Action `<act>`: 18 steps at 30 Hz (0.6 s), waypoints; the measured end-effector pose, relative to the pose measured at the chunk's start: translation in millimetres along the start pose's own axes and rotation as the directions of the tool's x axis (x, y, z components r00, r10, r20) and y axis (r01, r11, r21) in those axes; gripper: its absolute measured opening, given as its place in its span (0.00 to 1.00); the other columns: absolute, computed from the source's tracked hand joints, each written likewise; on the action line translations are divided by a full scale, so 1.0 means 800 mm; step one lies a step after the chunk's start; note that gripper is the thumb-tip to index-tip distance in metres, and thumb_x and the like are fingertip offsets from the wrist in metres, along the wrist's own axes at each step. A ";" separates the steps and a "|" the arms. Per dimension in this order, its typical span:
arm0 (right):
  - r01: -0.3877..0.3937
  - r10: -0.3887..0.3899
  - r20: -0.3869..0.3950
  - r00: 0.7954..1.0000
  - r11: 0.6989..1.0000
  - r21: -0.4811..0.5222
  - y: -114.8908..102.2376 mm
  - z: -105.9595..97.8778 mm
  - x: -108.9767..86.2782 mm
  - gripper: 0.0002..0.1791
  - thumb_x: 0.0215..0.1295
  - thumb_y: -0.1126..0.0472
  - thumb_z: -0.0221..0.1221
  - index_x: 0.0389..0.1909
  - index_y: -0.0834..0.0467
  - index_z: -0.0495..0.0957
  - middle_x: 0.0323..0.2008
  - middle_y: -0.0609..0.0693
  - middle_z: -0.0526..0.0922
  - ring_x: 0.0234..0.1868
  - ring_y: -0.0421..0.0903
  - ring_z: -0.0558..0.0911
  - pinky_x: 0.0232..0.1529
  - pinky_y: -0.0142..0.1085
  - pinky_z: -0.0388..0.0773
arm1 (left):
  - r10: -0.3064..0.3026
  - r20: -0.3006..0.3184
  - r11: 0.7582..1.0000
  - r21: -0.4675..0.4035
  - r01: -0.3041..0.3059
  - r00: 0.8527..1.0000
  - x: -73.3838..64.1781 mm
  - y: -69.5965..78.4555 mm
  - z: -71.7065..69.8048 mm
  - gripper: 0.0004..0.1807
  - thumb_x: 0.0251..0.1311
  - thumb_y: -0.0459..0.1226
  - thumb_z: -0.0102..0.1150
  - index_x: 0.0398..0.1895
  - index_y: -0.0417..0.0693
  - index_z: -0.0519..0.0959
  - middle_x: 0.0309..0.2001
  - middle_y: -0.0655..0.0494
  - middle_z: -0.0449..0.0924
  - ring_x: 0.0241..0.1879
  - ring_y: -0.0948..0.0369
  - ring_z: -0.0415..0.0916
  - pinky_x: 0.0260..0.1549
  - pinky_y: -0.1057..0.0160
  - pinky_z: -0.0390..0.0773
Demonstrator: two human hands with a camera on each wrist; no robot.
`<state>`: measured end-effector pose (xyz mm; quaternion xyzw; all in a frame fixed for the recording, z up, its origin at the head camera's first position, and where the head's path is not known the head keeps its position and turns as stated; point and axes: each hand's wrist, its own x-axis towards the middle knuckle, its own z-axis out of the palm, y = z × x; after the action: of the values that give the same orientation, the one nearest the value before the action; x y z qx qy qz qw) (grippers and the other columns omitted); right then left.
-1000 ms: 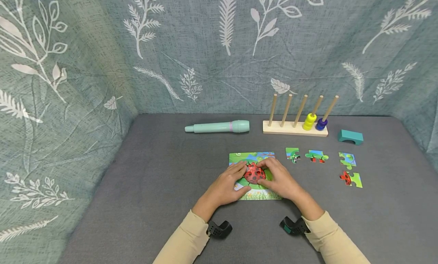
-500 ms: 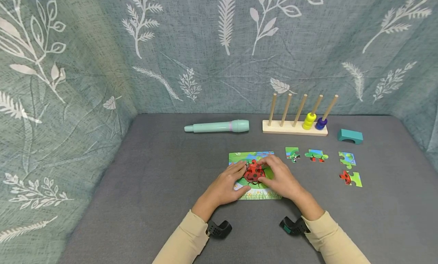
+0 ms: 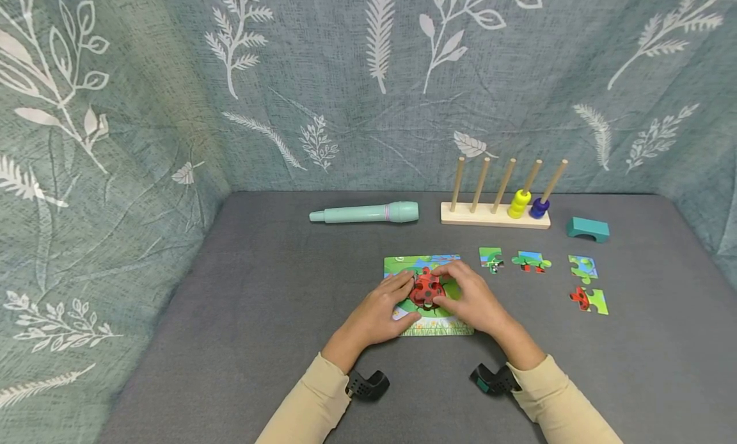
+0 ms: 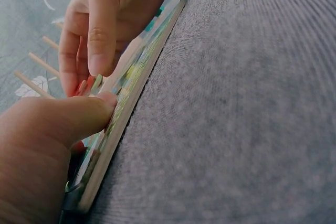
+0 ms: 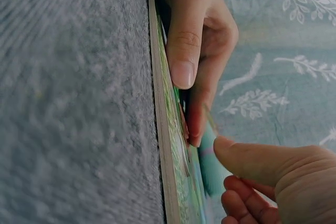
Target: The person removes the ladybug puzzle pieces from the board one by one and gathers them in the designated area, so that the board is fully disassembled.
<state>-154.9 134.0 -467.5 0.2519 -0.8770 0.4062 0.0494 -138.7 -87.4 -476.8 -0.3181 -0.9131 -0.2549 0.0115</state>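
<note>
A jigsaw board (image 3: 440,329) with a ladybug picture lies flat on the dark grey table, between the two hands. My left hand (image 3: 374,309) rests on its left side, fingers extended over the picture and thumb on the lower part. Over the right side, my right hand (image 3: 476,303) pinches a jigsaw piece (image 5: 210,119) between thumb and fingers, tilted above the board. The left wrist view shows a red and green edge of this piece (image 4: 97,83) below the right fingertips. The fingers hide part of the picture.
Loose jigsaw pieces lie right of the board, including a green corner (image 3: 491,258) and a red-and-green one (image 3: 591,301). Behind stand a mint toy microphone (image 3: 363,213), a peg stacker (image 3: 489,215) with yellow and blue rings, and a teal arch block (image 3: 588,229).
The pinched piece's angle over the ladybug has changed; its paler look has turned solid red. The right fingertips have shifted slightly. The left hand stays in place.
</note>
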 end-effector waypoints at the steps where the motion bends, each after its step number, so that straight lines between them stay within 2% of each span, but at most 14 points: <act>1: -0.003 0.003 -0.002 1.000 1.000 0.004 0.000 -0.001 0.000 0.22 0.51 0.65 0.69 0.49 0.60 0.77 0.47 0.54 0.78 0.48 0.52 0.78 0.50 0.49 0.77 | 0.002 -0.001 1.000 0.000 -0.002 1.000 0.000 0.000 0.000 0.35 0.62 0.48 0.58 0.66 0.36 0.65 0.69 0.45 0.62 0.70 0.54 0.58 0.71 0.53 0.57; 9: -0.060 0.059 0.027 0.998 0.998 0.028 0.002 -0.021 -0.001 0.23 0.54 0.64 0.68 0.52 0.61 0.76 0.48 0.56 0.77 0.49 0.55 0.78 0.50 0.51 0.78 | 0.011 -0.010 1.000 -0.017 -0.011 1.000 0.000 -0.002 0.002 0.35 0.61 0.47 0.59 0.66 0.35 0.65 0.70 0.45 0.61 0.70 0.54 0.58 0.72 0.53 0.57; 14: -0.106 0.105 0.048 0.993 0.994 0.028 0.010 -0.041 -0.008 0.24 0.55 0.60 0.67 0.54 0.59 0.75 0.50 0.55 0.77 0.52 0.56 0.79 0.53 0.52 0.77 | 0.012 -0.010 1.000 -0.021 -0.012 1.000 0.000 -0.002 0.002 0.36 0.61 0.47 0.59 0.66 0.36 0.65 0.70 0.46 0.61 0.70 0.54 0.58 0.72 0.54 0.56; 18: -0.138 0.137 0.048 0.989 0.990 0.012 0.018 -0.057 -0.020 0.24 0.56 0.62 0.67 0.55 0.59 0.75 0.51 0.55 0.77 0.53 0.56 0.79 0.54 0.54 0.75 | 0.009 -0.008 1.000 -0.021 -0.009 1.000 0.000 -0.001 0.001 0.36 0.61 0.47 0.59 0.67 0.36 0.65 0.70 0.46 0.61 0.71 0.54 0.57 0.72 0.55 0.56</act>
<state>-153.6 181.6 -451.5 0.2008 -0.8900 0.4093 -0.0014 -138.9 -87.8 -477.9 -0.3214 -0.9088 -0.2657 0.0128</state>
